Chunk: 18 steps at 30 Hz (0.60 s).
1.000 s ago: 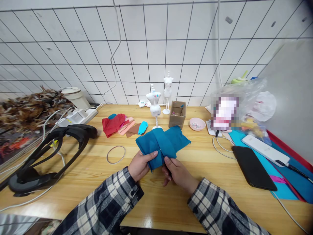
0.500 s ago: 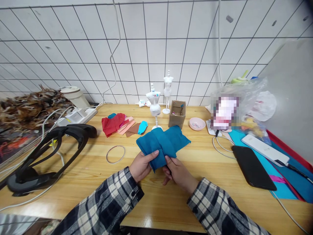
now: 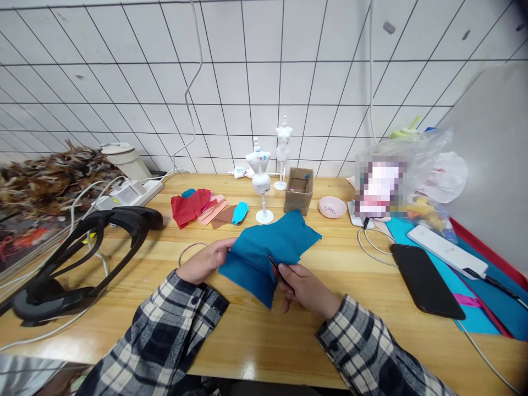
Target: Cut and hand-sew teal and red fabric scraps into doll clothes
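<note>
A teal cloth piece (image 3: 264, 247) is spread above the table between my hands. My left hand (image 3: 208, 259) grips its left edge, with the fingertips partly hidden behind the cloth. My right hand (image 3: 303, 286) is closed round a thin black tool (image 3: 275, 263), whose tip lies against the cloth's middle. What the tool is, I cannot make out. Just beyond the cloth stands a small white dress form (image 3: 261, 181), with a second dress form (image 3: 282, 154) behind it.
Red cloth (image 3: 190, 208), a cardboard box (image 3: 298, 191) and a pink bowl (image 3: 332, 207) are at the back. A black headset (image 3: 82, 264) lies left. A black phone (image 3: 427, 280) and power bank (image 3: 447, 252) lie right. A ring (image 3: 181, 254) is partly behind my left hand.
My left hand has moved left, and the cloth's folded near part has opened out between my hands. The black tool's tip now shows above my right hand.
</note>
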### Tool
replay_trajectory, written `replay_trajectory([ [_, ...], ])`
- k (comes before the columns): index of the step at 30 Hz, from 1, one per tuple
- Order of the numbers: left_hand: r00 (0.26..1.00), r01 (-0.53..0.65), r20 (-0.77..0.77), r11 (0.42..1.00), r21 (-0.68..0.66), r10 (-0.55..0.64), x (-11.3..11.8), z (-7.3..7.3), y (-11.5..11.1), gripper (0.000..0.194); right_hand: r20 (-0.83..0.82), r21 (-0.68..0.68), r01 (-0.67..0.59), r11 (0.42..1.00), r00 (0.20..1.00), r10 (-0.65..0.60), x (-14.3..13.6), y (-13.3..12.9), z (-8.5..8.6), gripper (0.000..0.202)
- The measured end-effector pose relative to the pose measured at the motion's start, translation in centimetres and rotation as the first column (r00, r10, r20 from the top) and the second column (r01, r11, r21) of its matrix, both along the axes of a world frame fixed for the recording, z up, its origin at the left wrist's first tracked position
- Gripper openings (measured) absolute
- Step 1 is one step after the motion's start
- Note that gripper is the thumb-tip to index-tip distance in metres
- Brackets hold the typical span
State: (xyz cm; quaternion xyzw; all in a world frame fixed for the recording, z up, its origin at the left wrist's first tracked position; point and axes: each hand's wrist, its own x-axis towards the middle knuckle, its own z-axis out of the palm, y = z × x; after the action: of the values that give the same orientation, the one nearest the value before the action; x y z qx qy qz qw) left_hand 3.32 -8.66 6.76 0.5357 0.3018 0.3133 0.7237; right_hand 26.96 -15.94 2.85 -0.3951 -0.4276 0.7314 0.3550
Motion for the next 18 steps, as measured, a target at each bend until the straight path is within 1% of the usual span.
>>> replay_trajectory([
  [2, 0.992, 0.007, -0.125, 0.992, 0.13, 0.009, 0.7, -0.3, -0.2, 0.05, 0.009, -0.005, -0.008, 1.0, 1.0, 0.009, -0.1, 0.0, 0.0, 0.053],
  [3, 0.983, 0.001, -0.18, 0.986, 0.168, 0.03, 0.9, -0.4, -0.3, 0.04, 0.02, -0.01, -0.01, 1.0, 1.0, 0.01, 0.0, 0.0, -0.1, 0.052],
  [5, 0.966, -0.034, -0.245, 0.982, 0.186, 0.08, 1.3, -0.5, -0.3, 0.023, 0.061, -0.022, -0.02, 1.0, 0.998, 0.022, 0.0, 0.0, -0.2, 0.052],
  [6, 0.964, -0.055, -0.248, 0.982, 0.18, 0.099, 1.4, -0.6, -0.3, 0.021, 0.093, -0.019, -0.028, 0.999, 0.995, 0.03, 0.1, 0.0, -0.2, 0.052],
  [7, 0.966, -0.07, -0.235, 0.983, 0.168, 0.109, 1.5, -0.6, -0.3, 0.021, 0.133, -0.002, -0.034, 0.999, 0.991, 0.034, 0.1, -0.1, -0.2, 0.052],
  [9, 0.976, -0.073, -0.193, 0.988, 0.138, 0.099, 1.6, -0.7, -0.4, 0.023, 0.22, 0.081, -0.036, 0.996, 0.975, 0.017, 0.2, -0.2, -0.2, 0.05],
  [11, 0.981, -0.045, -0.181, 0.992, 0.115, 0.065, 1.7, -1.0, -0.5, 0.03, 0.276, 0.187, -0.022, 0.982, 0.961, -0.031, 0.3, -0.2, -0.1, 0.045],
  [13, 0.978, -0.01, -0.206, 0.996, 0.083, 0.027, 2.0, -1.3, -0.7, 0.032, 0.312, 0.261, -0.023, 0.965, 0.948, -0.061, 0.5, -0.1, 0.0, 0.04],
  [15, 0.982, -0.014, -0.186, 1.0, 0.025, 0.018, 2.4, -1.7, -1.0, 0.03, 0.359, 0.293, -0.043, 0.955, 0.931, -0.069, 0.8, 0.0, 0.1, 0.037],
  [18, 0.995, -0.061, -0.083, 0.996, -0.07, 0.055, 2.9, -2.0, -1.2, 0.033, 0.414, 0.348, -0.036, 0.937, 0.903, -0.119, 1.4, 0.4, 0.2, 0.041],
])
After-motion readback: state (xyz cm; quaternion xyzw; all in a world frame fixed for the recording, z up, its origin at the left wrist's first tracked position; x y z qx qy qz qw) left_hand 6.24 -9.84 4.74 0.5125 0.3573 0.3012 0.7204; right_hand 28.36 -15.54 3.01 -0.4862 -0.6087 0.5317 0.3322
